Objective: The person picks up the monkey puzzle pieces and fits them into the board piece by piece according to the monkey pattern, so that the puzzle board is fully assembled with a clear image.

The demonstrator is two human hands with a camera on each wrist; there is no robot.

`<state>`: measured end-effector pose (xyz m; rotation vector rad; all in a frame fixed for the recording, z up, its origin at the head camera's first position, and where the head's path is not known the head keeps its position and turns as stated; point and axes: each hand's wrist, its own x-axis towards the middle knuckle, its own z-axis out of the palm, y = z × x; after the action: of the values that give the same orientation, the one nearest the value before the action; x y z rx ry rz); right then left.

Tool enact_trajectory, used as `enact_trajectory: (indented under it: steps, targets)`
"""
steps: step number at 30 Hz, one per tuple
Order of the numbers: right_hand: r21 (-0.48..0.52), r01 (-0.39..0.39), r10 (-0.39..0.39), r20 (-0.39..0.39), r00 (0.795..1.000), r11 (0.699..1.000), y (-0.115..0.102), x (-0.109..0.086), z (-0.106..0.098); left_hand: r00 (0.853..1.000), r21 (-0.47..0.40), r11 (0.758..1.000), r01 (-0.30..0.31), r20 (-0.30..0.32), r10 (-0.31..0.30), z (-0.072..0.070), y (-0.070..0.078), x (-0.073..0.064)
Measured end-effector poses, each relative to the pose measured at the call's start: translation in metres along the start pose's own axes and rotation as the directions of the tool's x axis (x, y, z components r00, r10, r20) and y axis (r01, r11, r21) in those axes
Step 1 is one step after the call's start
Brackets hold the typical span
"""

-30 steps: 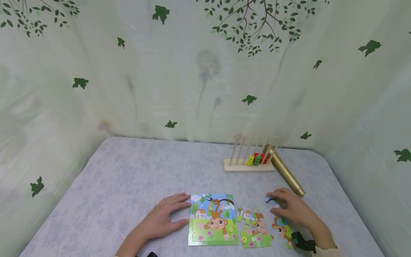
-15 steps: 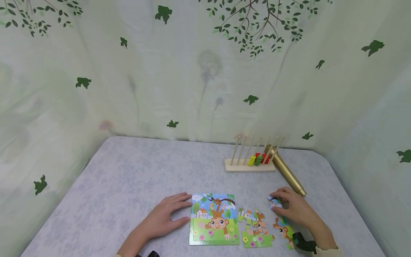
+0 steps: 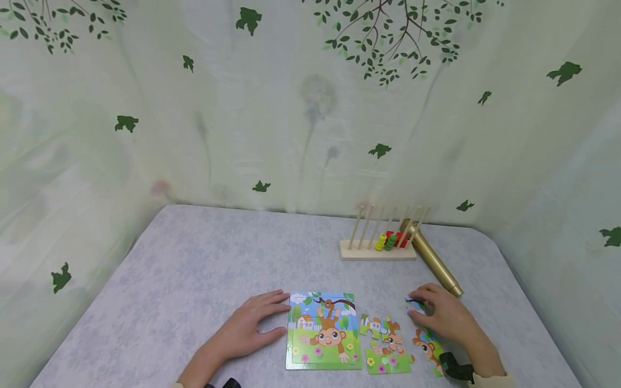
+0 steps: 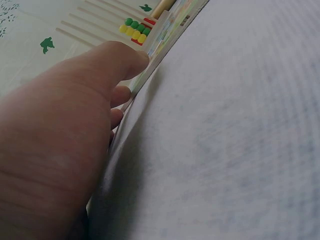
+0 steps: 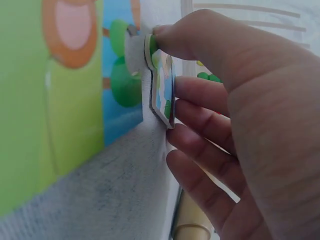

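A square puzzle board [image 3: 324,339] with a monkey picture lies on the table at the front middle. My left hand [image 3: 249,326] rests at its left edge, thumb and fingertips right by the rim, fingers loosely extended. On the right, my right hand [image 3: 448,315] pinches a small jigsaw piece [image 5: 164,92] between thumb and fingers; the piece shows blue and green, tilted on edge in the right wrist view. Just below that hand lies a joined strip of jigsaw pieces [image 3: 428,350] with a monkey face. Between board and strip sits another group of jigsaw pieces [image 3: 388,364].
Behind the pieces stands a wooden peg rack [image 3: 375,256] with upright rods and yellow, green and red beads. A gold-coloured tube [image 3: 433,258] lies slanted beside it, its near end close to my right hand. A printed curtain [image 3: 310,134] hangs behind the table.
The piece in my right fingers tilts slightly while the right hand stays almost in place. My left hand keeps its position at the board, and the head view shifts a little.
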<state>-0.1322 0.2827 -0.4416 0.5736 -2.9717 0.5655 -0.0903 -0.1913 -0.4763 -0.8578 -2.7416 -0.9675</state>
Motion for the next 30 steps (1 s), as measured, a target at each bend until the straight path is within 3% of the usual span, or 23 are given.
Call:
enact_trajectory:
  steps: [19,30]
  targets:
    - [-0.023,-0.027,0.025,-0.066,0.998,0.999,-0.003,0.002,0.000,1.000,-0.020,1.000,0.014,0.023,-0.014,-0.001,0.000,0.000]
    - [-0.022,0.062,-0.064,-0.122,0.990,0.998,-0.012,0.001,-0.003,1.000,-0.009,1.000,0.003,0.009,-0.003,-0.001,-0.001,0.000]
